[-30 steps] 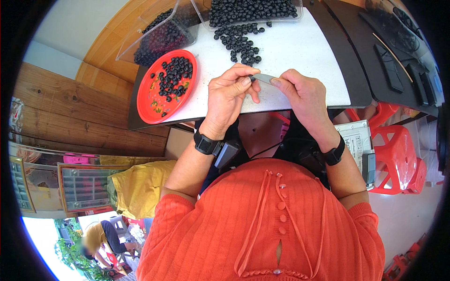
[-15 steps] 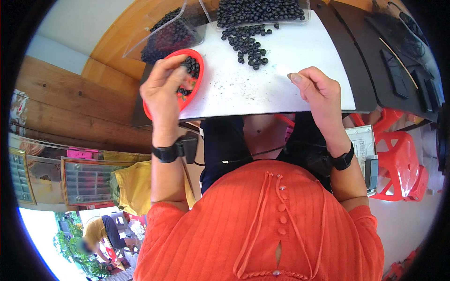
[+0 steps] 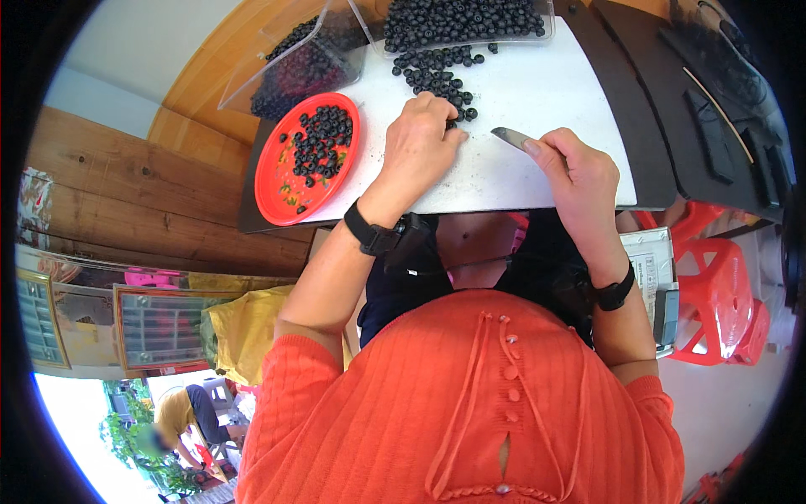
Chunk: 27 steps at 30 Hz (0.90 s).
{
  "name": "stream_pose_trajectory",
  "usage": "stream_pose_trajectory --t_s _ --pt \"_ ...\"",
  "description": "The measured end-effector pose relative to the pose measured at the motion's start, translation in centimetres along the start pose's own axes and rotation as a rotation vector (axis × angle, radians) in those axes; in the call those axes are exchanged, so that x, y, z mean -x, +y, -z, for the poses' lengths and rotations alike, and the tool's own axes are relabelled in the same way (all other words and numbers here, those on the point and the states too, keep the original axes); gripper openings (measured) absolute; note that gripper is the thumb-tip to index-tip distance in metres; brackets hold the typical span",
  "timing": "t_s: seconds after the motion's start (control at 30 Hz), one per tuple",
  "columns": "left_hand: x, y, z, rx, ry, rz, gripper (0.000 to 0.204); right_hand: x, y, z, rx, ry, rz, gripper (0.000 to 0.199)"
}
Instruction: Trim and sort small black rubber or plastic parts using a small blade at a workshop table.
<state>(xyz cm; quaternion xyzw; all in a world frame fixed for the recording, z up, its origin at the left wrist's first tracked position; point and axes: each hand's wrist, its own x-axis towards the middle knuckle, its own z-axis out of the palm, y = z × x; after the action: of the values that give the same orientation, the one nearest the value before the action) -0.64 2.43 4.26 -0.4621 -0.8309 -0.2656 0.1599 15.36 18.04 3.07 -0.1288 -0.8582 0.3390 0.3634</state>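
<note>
My right hand (image 3: 579, 172) grips a small knife (image 3: 510, 137), its short blade pointing left over the white board (image 3: 537, 92). Closed at the near end of a loose pile of small round black pieces (image 3: 437, 63), my left hand (image 3: 420, 139) has one dark piece showing between thumb and fingers. Several of these pieces look ring-like, with a paler centre. To the left, a red oval plate (image 3: 267, 181) holds more black pieces, along with green and yellowish spots that may be its print.
Two clear plastic containers, one at the back (image 3: 550, 29) and one at the left (image 3: 243, 84), hold many black pieces. A dark table (image 3: 646, 126) carries a thin stick (image 3: 718, 109) at right. Red stools (image 3: 714, 286) stand beside me. Another person (image 3: 180, 420) bends over in the distance.
My left hand has moved right from above the red plate to the loose pile. The knife blade now shows, with my right hand nearly in the same place.
</note>
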Motion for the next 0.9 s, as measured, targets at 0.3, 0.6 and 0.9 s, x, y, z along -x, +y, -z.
stream_pose_trajectory --t_s 0.3,0.6,0.9 --pt "0.1 -1.4 1.0 0.194 -0.123 -0.117 0.012 0.0 0.4 -0.1 0.099 0.024 0.074 0.027" --pt "2.8 0.2 2.4 0.342 0.117 0.153 0.012 0.3 0.4 -0.4 0.138 0.027 0.121 0.022" --pt "2.3 -0.5 0.7 -0.048 0.065 -0.059 0.009 0.5 -0.1 -0.3 0.124 0.022 0.102 0.023"
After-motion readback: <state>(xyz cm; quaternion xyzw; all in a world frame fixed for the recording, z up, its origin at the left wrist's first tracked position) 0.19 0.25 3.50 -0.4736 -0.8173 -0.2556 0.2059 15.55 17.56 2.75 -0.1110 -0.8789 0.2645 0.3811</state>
